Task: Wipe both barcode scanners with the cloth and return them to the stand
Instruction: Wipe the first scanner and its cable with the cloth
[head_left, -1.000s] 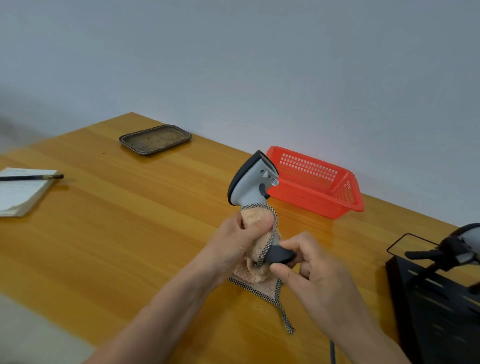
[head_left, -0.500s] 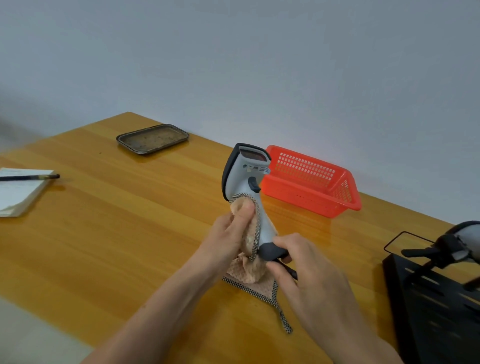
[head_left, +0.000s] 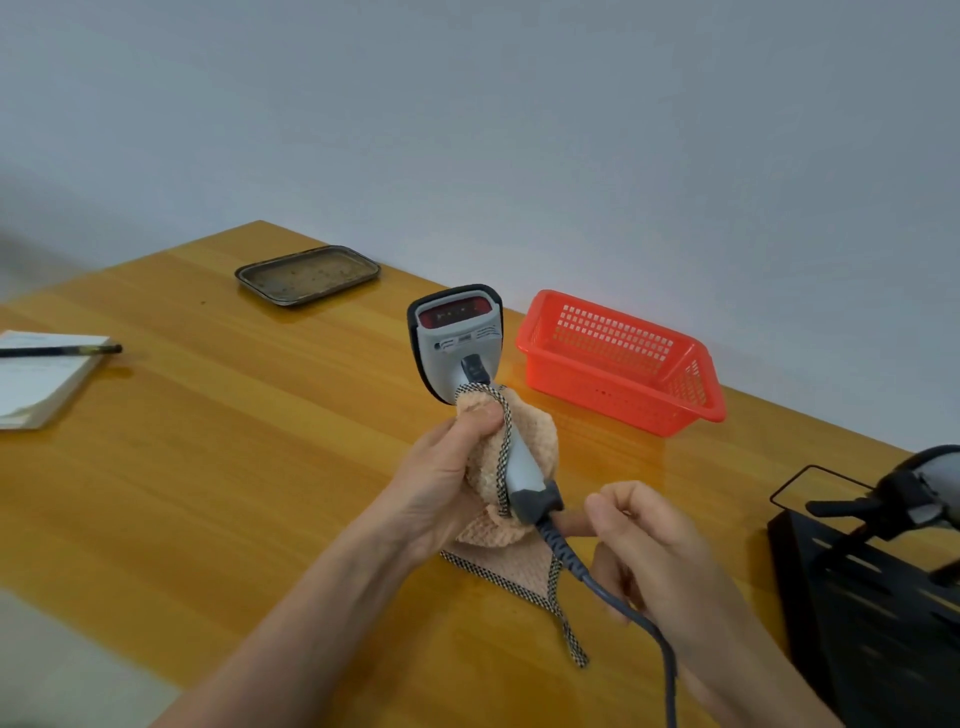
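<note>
— Whereabouts of the grey-and-black handheld barcode scanner (head_left: 460, 338)?
— Upright above the honey-coloured wooden table (head_left: 208, 467), red scan window toward the camera, in front of the red perforated plastic basket (head_left: 623, 364).
— Left hand (head_left: 441, 483)?
— Curled round the scanner handle through the peach waffle-weave cloth (head_left: 530, 441) with checked black-and-white edging, thumb pressing on top; loose corner trailing down toward the table.
— Right hand (head_left: 654, 551)?
— Fingers curled, just beside the handle's dark base, one fingertip reaching toward it behind the grey cable (head_left: 639, 623). Gripping or not: impossible to tell.
— Other scanner?
— Second grey-and-black scanner (head_left: 935, 478) resting on the black slotted metal stand (head_left: 857, 623), far right, partly cut off.
— Elsewhere?
— Tarnished rectangular metal tray (head_left: 306, 273) at the far edge; white notepad (head_left: 36, 384) at the left, dark pencil (head_left: 62, 351) across it.
</note>
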